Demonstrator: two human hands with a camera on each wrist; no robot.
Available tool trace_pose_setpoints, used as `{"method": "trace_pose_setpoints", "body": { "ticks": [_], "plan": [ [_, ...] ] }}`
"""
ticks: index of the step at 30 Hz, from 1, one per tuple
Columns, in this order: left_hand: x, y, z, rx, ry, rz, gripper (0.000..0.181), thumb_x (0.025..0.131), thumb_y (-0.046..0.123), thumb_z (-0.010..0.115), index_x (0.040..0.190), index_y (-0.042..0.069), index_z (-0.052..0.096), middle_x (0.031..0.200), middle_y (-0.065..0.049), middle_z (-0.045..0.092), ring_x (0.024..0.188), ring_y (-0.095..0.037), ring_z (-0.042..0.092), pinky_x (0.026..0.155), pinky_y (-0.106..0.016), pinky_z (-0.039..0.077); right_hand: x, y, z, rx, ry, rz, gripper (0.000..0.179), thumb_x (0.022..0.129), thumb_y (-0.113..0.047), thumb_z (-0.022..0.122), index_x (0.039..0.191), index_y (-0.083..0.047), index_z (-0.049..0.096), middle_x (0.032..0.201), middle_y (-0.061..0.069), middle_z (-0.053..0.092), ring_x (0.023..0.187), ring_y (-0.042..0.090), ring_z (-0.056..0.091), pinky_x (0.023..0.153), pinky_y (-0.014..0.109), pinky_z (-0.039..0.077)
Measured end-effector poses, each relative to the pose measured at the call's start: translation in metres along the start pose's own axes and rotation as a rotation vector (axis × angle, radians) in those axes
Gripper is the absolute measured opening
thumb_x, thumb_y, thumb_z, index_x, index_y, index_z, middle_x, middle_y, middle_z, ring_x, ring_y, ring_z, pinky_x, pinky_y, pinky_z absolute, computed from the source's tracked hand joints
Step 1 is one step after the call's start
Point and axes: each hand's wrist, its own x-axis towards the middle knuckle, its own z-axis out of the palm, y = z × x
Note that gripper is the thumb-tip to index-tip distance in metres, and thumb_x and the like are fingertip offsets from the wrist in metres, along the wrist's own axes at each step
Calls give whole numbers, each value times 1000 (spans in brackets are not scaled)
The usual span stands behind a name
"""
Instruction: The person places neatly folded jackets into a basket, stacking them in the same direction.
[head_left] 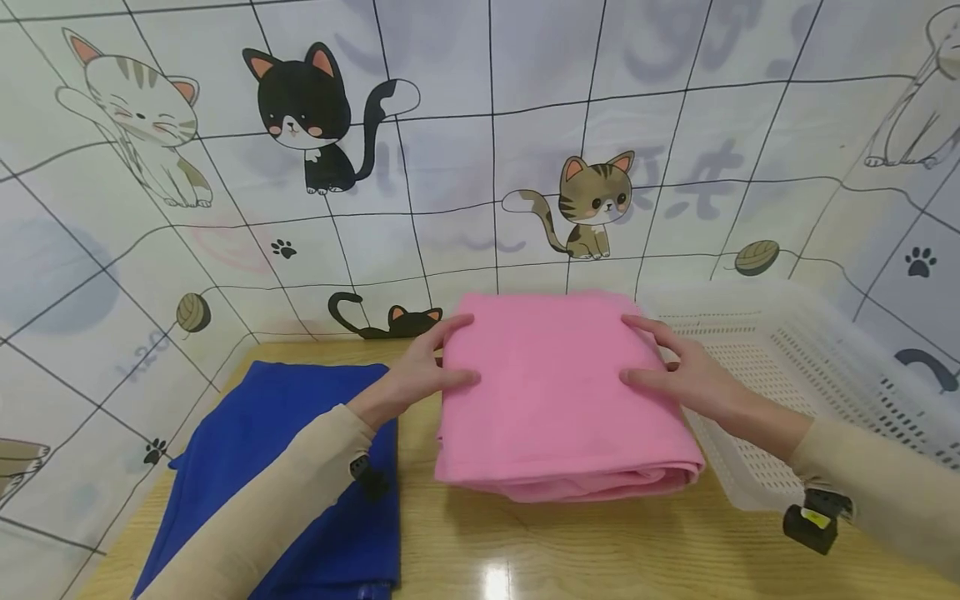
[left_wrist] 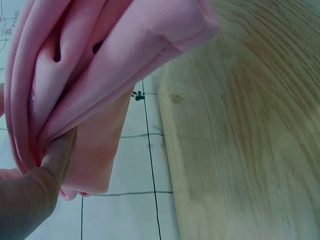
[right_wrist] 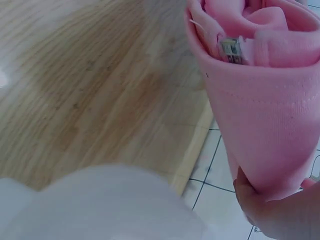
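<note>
A folded pink garment [head_left: 555, 392] is held between both hands over the wooden table, its folded edge facing me. My left hand [head_left: 416, 367] grips its left side, thumb on top and fingers around the edge. On the opposite side my right hand [head_left: 693, 375] grips it the same way. The left wrist view shows layered folds of the pink cloth [left_wrist: 100, 65] hanging over the left thumb. A small label [right_wrist: 231, 51] pokes out of the rolled layers in the right wrist view. The undersides of the fingers are hidden by the cloth.
A folded blue garment [head_left: 277, 467] lies on the wooden table [head_left: 555, 550] to the left, under my left forearm. To the right stands a white perforated plastic basket [head_left: 735, 492], partly behind my right arm. A cat-print sheet [head_left: 450, 167] covers the wall behind.
</note>
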Motion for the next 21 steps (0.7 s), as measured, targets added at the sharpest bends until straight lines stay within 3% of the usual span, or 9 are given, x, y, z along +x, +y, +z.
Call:
{"method": "trace_pose_setpoints", "body": {
  "ticks": [8, 15, 21],
  "plan": [
    [9, 7, 10, -41, -33, 17, 82, 81, 11, 75, 151, 17, 33, 144, -13, 37, 118, -30, 51, 85, -39, 51, -7, 6, -13, -40, 27, 9, 80, 91, -31, 67, 155, -22, 22, 153, 28, 21, 118, 54, 46, 81, 46, 48],
    [15, 15, 18, -59, -26, -1, 85, 79, 9, 76, 150, 20, 32, 140, -15, 39, 115, -31, 53, 87, -39, 50, -11, 9, -24, -55, 48, 11, 79, 91, -31, 67, 155, -22, 22, 154, 25, 18, 120, 55, 44, 89, 52, 43],
    [20, 23, 27, -75, -57, 11, 88, 79, 7, 75, 152, 20, 27, 145, -13, 34, 123, -29, 46, 91, -40, 48, -15, 11, -34, -76, 69, 13, 79, 92, -34, 66, 156, -24, 21, 155, 23, 19, 124, 53, 41, 92, 55, 39]
  ]
}}
